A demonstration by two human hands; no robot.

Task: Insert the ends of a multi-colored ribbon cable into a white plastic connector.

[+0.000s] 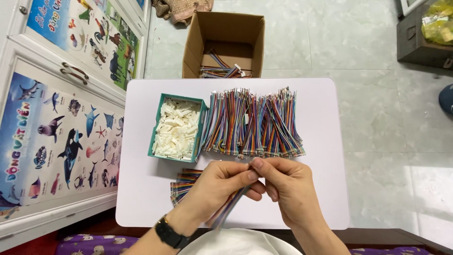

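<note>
My left hand (pixel 219 186) and my right hand (pixel 288 186) meet over the near part of a small white table (pixel 321 189). Together they pinch one multicoloured ribbon cable (pixel 231 208), which runs down from my fingertips toward my lap. The left wrist wears a black watch (pixel 171 233). Just under my left hand lies a small stack of multicoloured ribbon cables (pixel 181 184). Beyond my fingers spreads a wide pile of multicoloured ribbon cables (pixel 255 123). To its left stands a green box of white plastic connectors (pixel 175 128).
An open cardboard box (pixel 226 42) with more coloured cables sits on the tiled floor behind the table. White cabinet doors with animal posters (pixel 61 118) line the left side. A dark crate (pixel 417 40) stands at the far right.
</note>
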